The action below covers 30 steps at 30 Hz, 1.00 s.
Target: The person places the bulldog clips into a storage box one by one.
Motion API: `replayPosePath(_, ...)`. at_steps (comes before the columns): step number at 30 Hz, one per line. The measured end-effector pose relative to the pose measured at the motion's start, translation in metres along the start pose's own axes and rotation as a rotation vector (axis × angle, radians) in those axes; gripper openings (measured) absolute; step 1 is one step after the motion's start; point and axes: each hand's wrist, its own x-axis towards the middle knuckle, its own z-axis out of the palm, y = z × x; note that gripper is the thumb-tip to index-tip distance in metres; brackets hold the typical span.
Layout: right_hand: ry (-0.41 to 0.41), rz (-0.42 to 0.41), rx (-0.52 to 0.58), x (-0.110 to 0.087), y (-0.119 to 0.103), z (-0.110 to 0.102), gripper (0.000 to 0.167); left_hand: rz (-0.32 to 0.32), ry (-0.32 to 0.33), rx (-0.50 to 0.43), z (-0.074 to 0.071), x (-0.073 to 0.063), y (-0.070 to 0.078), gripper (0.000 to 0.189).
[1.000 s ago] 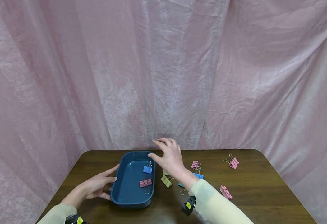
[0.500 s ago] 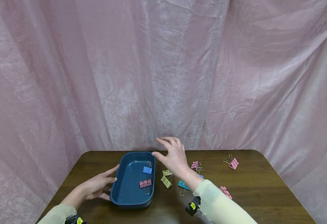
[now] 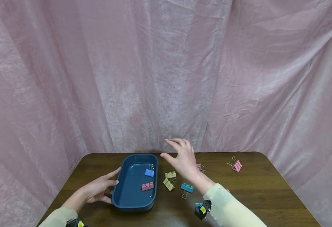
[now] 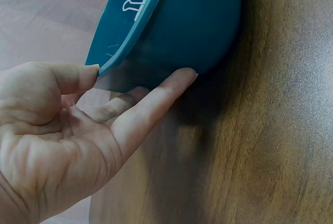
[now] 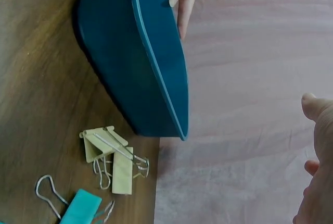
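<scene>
My left hand (image 3: 99, 188) holds the left side of a deep blue rectangular plastic box (image 3: 116, 197), thumb over the rim and fingers against the outer wall. Inside the box lie a blue binder clip (image 3: 149, 172) and a dark pink binder clip (image 3: 147, 186). To the right of the box, my right hand (image 3: 184, 160) hovers with thumb and fingers spread and nothing between them. Two yellow binder clips (image 3: 169, 184) lie together between the box and that hand. A teal binder clip (image 3: 187, 188) rests on the table below the right forearm.
Another teal clip (image 3: 198, 205) lies partly behind the right wrist camera. A pink clip (image 3: 199, 166) shows just past the right hand, and another pink clip (image 3: 237, 165) lies farther right. The wooden table (image 3: 268, 195) ends at a pink curtain (image 3: 166, 78).
My right hand has drawn away from the box to the right, uncovering the teal clip and now covering the blue clip on the table. The left hand and the box have stayed put.
</scene>
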Motion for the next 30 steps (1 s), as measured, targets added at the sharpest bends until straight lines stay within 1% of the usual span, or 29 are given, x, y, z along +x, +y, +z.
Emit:
replayPosePath(3,0.008,0.005,0.004,-0.001,0.005,-0.005,0.059,0.002,-0.003,0.000,0.000,0.000,0.000,0.072)
replayPosePath(13,0.023,0.059,-0.008,-0.009,0.023,-0.024,0.060,0.007,-0.013,-0.001,0.000,0.000,0.000,0.072)
replayPosePath(19,0.044,0.064,-0.007,-0.011,0.031,-0.032,0.060,0.010,-0.008,0.002,-0.001,0.000,-0.001,0.073)
replayPosePath(30,0.052,0.068,-0.022,-0.016,0.041,-0.043,0.060,0.009,-0.006,-0.001,0.001,0.000,-0.001,0.073)
